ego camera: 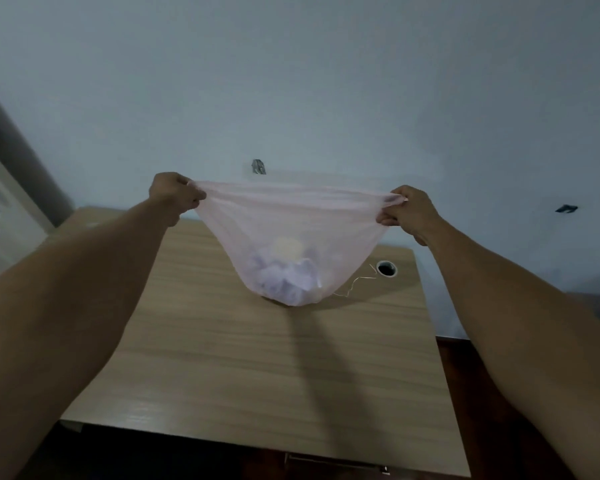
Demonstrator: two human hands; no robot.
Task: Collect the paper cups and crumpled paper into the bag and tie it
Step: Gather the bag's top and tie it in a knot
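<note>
Over the wooden table (pixel 222 358), left hand (pixel 174 197) and right hand (pixel 407 211) each pinch the bag (pixel 291 223) rim, stretched taut; crumpled paper (pixel 288 278) inside.

Two bare forearms reach out over the worktop (pixel 243 358), with no sleeves seen up to the frame's edge. The left hand (pixel 174 197) and right hand (pixel 407 211) are bare: no gloves, rings, watch or bracelets.
</note>
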